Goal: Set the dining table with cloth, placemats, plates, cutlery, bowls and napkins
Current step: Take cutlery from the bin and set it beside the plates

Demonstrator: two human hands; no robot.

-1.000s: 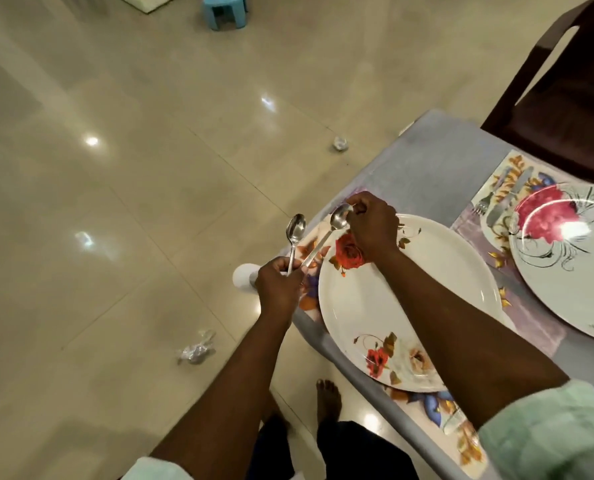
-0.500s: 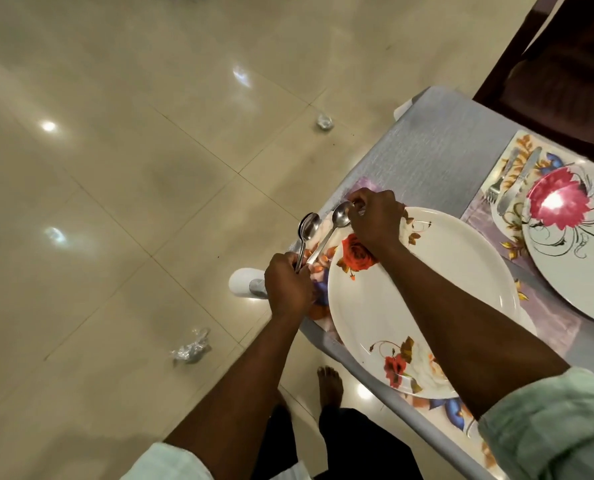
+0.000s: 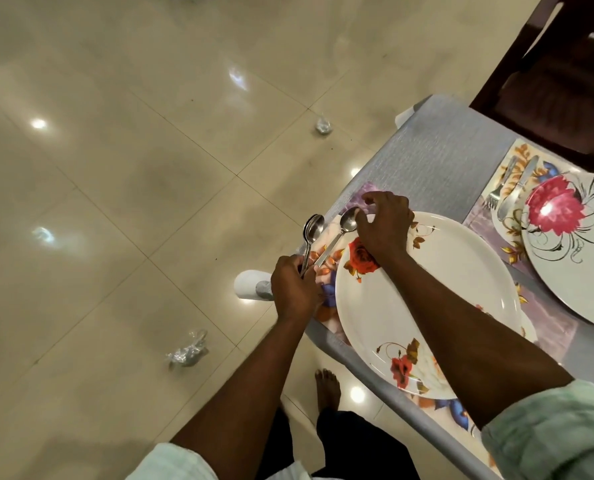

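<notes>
At the counter's left edge, the left hand [image 3: 293,289] grips the handles of the spare spoons [image 3: 312,230], bowls tilted up. Just right of them, one spoon [image 3: 344,225] lies on the floral placemat [image 3: 326,268] beside the near plate [image 3: 427,299], the right hand [image 3: 383,225] loosely curled over its bowl, thumb touching. Best to lay it parallel to the rim, not overlapping. Farther right, another plate [image 3: 572,251] is set.

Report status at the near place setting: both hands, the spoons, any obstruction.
Left hand grips spare spoons by the handles. Right hand touches bowl of one spoon, laid on placemat beside near plate. Nothing in the way.
</notes>
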